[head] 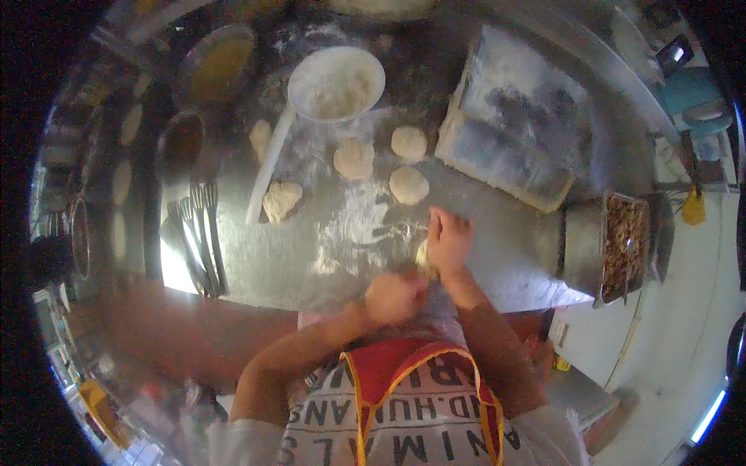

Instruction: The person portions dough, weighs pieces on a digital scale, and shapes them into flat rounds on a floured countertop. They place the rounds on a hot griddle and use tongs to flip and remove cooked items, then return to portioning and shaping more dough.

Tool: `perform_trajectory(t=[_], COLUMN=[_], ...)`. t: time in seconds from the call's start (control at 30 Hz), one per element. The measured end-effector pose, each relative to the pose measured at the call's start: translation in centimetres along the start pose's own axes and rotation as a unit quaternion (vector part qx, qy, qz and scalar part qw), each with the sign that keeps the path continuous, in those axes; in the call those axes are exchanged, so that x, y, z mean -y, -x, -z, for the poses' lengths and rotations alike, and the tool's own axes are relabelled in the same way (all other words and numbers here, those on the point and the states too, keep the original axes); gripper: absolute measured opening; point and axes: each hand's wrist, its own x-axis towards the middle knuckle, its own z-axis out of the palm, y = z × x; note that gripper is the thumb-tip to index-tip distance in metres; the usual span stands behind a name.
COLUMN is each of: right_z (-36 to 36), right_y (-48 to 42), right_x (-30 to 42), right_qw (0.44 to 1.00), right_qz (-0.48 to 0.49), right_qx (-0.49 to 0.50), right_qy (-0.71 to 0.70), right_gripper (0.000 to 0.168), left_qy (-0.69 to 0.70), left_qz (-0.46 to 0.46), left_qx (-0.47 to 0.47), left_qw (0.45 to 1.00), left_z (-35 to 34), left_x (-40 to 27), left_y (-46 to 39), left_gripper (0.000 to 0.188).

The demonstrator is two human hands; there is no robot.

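My right hand (450, 236) is curled over the steel worktop, with a pale piece of dough (423, 255) against its palm side. Closer to my body, my left hand (395, 298) is bent and motion-blurred; whether it holds part of that dough is hidden. Flattened dough rounds lie ahead: one round (353, 158) at left, another (409, 143) at the back and a third (409, 185) nearest my right hand. An uneven dough lump (282, 200) rests beside a white rolling pin (271, 166). A smaller dough piece (260, 140) lies past the pin.
A white bowl of flour (337, 84) stands at the back. Right of it is a flour-dusted tray (518, 110). A metal pan of brown filling (625, 244) sits at the right edge. Several forks (204, 239) lie at left, near a dark bowl (182, 143) and a basin of yellowish contents (221, 64).
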Motion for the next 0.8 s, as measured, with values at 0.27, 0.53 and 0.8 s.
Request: perform_trajectory(t=[0.27,0.53,0.8], right_z=[0.6,1.6,2.7], right_y=[2.2,1.2,-0.4], right_x=[-1.0,0.4,1.4], right_qw=[0.989,0.991,0.843], right_qz=[0.107,-0.064,-0.331], right_qx=[-0.097,-0.016,0.124], right_qy=[-0.023,-0.119,-0.406], right_gripper=[0.015,0.014,0.012], left_qy=[0.001,-0.032,-0.079], left_qz=[-0.014,0.028,0.071], left_qx=[0.012,-0.001,-0.011], left_qw=[1.000,0.999,0.994], left_z=[0.6,0.5,1.7], left_x=[-1.0,-0.9,-0.6], left_y=[-0.6,-1.5,-3.7], left_gripper=[0.022,0.022,0.020])
